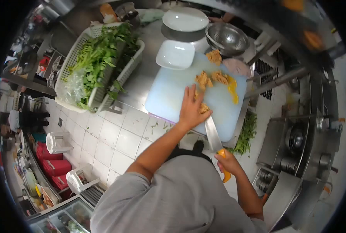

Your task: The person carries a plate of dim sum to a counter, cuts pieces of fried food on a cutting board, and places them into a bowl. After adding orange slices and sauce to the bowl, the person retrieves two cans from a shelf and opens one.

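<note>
My right hand [228,162] is wrapped round the yellow handle of a kitchen knife [213,134]. Its broad blade points away from me, with the tip near my left thumb at the front edge of the white cutting board [169,91]. My left hand [191,108] lies with fingers stretched over a golden-brown, fried-looking piece of food [204,108], partly hidden under it. Farther up the board are more brown pieces [220,77] and a strip of something yellow [232,89]. A square white dish [175,54] rests at the board's far left corner.
On the steel table stand an oval white plate [185,19], metal colanders [227,38] and a white plastic basket [70,58] of leafy greens [103,50]. Greens [246,134] show beyond the board's right side. White stools [78,179] and red containers [56,167] stand at left.
</note>
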A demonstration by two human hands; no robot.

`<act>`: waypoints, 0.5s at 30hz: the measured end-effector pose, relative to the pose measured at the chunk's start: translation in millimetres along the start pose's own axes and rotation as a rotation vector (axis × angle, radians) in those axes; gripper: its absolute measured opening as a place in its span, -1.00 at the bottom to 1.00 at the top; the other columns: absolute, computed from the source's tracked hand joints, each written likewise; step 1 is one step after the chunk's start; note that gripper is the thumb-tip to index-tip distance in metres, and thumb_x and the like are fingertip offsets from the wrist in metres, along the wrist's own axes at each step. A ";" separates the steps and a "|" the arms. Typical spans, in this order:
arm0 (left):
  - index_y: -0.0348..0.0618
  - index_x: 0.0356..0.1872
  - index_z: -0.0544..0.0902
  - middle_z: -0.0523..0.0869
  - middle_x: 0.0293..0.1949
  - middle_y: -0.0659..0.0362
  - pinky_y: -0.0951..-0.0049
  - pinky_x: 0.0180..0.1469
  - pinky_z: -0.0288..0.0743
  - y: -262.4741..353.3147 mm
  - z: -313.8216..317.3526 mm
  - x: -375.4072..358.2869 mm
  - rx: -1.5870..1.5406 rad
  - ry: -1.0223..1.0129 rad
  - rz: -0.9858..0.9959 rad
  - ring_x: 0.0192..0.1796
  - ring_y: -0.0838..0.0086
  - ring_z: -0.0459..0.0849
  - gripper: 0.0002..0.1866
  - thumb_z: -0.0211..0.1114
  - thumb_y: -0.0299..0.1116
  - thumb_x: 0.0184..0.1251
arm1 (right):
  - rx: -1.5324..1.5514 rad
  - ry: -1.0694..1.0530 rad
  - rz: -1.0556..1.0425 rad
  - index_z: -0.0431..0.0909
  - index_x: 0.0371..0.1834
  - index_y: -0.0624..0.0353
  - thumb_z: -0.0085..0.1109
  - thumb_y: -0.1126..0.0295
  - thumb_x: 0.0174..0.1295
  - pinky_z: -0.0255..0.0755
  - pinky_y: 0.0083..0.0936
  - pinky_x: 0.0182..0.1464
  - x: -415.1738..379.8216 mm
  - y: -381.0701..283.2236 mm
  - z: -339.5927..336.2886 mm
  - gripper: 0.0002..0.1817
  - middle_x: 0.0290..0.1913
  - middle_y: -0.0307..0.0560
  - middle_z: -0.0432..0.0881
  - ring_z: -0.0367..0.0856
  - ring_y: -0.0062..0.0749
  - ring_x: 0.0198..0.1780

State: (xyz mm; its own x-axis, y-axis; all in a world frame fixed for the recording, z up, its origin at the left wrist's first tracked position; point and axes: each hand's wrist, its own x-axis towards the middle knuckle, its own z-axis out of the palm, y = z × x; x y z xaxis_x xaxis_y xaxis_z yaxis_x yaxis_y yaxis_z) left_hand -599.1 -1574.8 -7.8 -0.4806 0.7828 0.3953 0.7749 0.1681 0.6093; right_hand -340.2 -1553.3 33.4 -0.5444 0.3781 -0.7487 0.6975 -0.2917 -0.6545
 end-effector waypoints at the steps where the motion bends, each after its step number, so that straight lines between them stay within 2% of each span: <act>1: -0.22 0.08 0.52 0.18 0.34 -0.24 -0.04 0.35 0.15 -2.1 4.4 -0.9 -0.076 0.070 -0.011 0.36 -0.31 0.11 -0.36 0.45 -0.19 -0.10 | 0.023 -0.046 -0.025 0.39 -0.24 0.23 0.16 0.19 0.27 0.33 -0.55 -0.67 12.5 -4.3 5.9 -0.69 -0.66 -0.21 0.41 0.40 -0.55 -0.73; 3: -0.26 -0.04 0.57 0.20 0.34 -0.20 0.02 0.34 0.19 -11.2 11.4 -2.7 -0.098 0.142 -0.050 0.36 -0.19 0.18 -0.50 0.45 -0.30 -0.07 | -0.010 -0.059 -0.062 0.39 -0.22 0.24 0.16 0.19 0.27 0.34 -0.53 -0.66 22.0 -32.0 17.9 -0.69 -0.64 -0.18 0.44 0.40 -0.52 -0.73; 6: -0.28 -0.10 0.57 0.25 0.30 -0.17 0.10 0.31 0.26 -18.2 -4.0 10.3 -0.196 0.286 -0.077 0.34 -0.10 0.26 -0.58 0.42 -0.37 -0.04 | -0.026 -0.047 -0.111 0.40 -0.21 0.24 0.14 0.18 0.28 0.35 -0.53 -0.64 28.4 -69.4 28.4 -0.68 -0.64 -0.18 0.45 0.40 -0.52 -0.73; 9: -0.27 -0.11 0.57 0.27 0.28 -0.16 0.15 0.26 0.32 -29.0 -29.8 51.3 -0.220 0.373 -0.065 0.30 -0.08 0.31 -0.60 0.41 -0.39 -0.02 | -0.104 -0.032 -0.177 0.40 -0.20 0.24 0.12 0.14 0.29 0.35 -0.54 -0.63 30.9 -112.6 32.9 -0.66 -0.64 -0.18 0.44 0.40 -0.52 -0.73; 10: -0.27 -0.13 0.59 0.24 0.31 -0.17 0.13 0.31 0.25 -32.9 -40.8 72.0 -0.231 0.368 -0.051 0.33 -0.10 0.27 -0.60 0.43 -0.37 -0.04 | -0.121 -0.026 -0.208 0.39 -0.19 0.24 0.10 0.12 0.29 0.35 -0.54 -0.63 34.2 -130.8 32.7 -0.64 -0.64 -0.19 0.44 0.41 -0.52 -0.73; 12: -0.25 -0.13 0.62 0.28 0.30 -0.13 0.16 0.26 0.32 -55.7 -47.1 116.3 -0.185 0.390 -0.026 0.30 -0.05 0.31 -0.62 0.43 -0.32 0.01 | -0.114 -0.015 -0.233 0.39 -0.16 0.24 0.06 0.09 0.30 0.35 -0.52 -0.62 40.7 -152.4 32.8 -0.62 -0.63 -0.18 0.46 0.42 -0.51 -0.73; 13: -0.25 -0.14 0.63 0.32 0.28 -0.14 0.15 0.28 0.30 -73.4 -42.5 137.8 -0.222 0.350 -0.085 0.30 -0.02 0.31 -0.62 0.43 -0.30 0.02 | -0.116 0.008 -0.255 0.39 -0.16 0.24 0.06 0.09 0.30 0.35 -0.52 -0.62 44.0 -155.1 27.6 -0.62 -0.63 -0.18 0.46 0.42 -0.51 -0.73; 15: -0.22 -0.10 0.61 0.36 0.26 -0.12 0.14 0.28 0.30 -139.0 -19.1 170.7 -0.118 0.081 -0.156 0.30 0.03 0.32 -0.59 0.44 -0.29 0.01 | -0.174 0.062 -0.256 0.40 -0.14 0.25 0.05 0.09 0.30 0.35 -0.51 -0.62 43.8 -145.6 24.4 -0.62 -0.63 -0.18 0.48 0.42 -0.52 -0.73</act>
State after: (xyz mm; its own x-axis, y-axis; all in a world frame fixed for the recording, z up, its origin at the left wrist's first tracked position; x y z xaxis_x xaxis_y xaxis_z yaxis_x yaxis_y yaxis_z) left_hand -796.7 -1476.0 -11.8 -0.6264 0.7011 0.3407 0.6370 0.2085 0.7421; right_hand -477.0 -1515.6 93.3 -0.6870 0.4738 -0.5509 0.6138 -0.0272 -0.7890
